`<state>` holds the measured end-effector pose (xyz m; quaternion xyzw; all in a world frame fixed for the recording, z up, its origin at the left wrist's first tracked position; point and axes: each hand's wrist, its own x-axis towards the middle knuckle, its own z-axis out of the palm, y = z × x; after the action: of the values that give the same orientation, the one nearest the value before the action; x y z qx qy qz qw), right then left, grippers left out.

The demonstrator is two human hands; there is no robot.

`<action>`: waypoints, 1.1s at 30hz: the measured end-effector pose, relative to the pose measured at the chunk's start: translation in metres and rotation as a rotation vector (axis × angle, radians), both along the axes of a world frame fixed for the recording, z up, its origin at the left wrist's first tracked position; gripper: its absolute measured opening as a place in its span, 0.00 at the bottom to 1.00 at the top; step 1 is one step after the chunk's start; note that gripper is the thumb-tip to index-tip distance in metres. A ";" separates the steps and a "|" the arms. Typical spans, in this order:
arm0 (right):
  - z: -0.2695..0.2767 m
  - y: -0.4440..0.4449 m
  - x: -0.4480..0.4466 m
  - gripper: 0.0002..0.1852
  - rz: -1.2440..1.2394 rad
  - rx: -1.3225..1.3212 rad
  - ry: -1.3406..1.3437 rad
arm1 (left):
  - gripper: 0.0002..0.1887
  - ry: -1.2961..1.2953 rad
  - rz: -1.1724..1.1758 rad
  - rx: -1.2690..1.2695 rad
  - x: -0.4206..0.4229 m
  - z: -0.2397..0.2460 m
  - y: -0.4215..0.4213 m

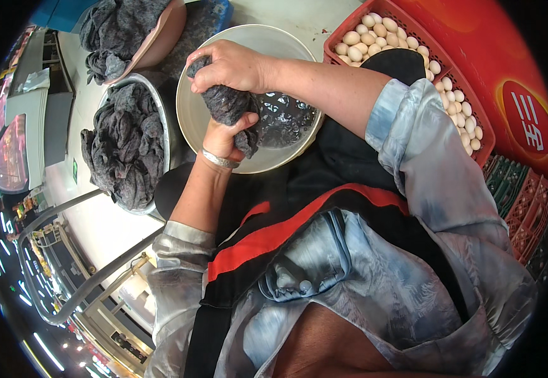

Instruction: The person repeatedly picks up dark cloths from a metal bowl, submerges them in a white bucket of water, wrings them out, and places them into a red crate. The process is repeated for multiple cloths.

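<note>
Both my hands grip one wet, dark grey cloth (226,105), bunched and twisted, above a round whitish basin (186,118). My right hand (230,66) is closed around its upper end. Lower down, my left hand (226,134), with a silvery bracelet at the wrist, holds the other end, and a tail of cloth hangs past the thumb. Dark, bubbly water (286,120) lies in the basin below. To the left, a metal basin (166,141) is heaped with similar grey cloths (125,141).
A pink basin (167,35) with more grey cloth stands at the upper left, beside a blue-edged mat or tray (217,16). Red crates (453,75) of eggs stand at the upper right, with green and red plastic crates (522,208) below. A bent metal rail (85,288) runs at the lower left.
</note>
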<state>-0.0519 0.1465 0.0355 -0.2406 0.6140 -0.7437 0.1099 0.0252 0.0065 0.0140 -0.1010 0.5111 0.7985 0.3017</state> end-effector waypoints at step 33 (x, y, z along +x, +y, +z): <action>-0.048 0.006 -0.033 0.14 -0.502 -0.499 -0.800 | 0.39 0.274 0.124 0.111 0.020 0.023 -0.017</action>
<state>-0.0847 0.1522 -0.0128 0.1972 0.3674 -0.9041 0.0938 0.0457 -0.0108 0.0367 -0.0055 0.4952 0.8489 0.1846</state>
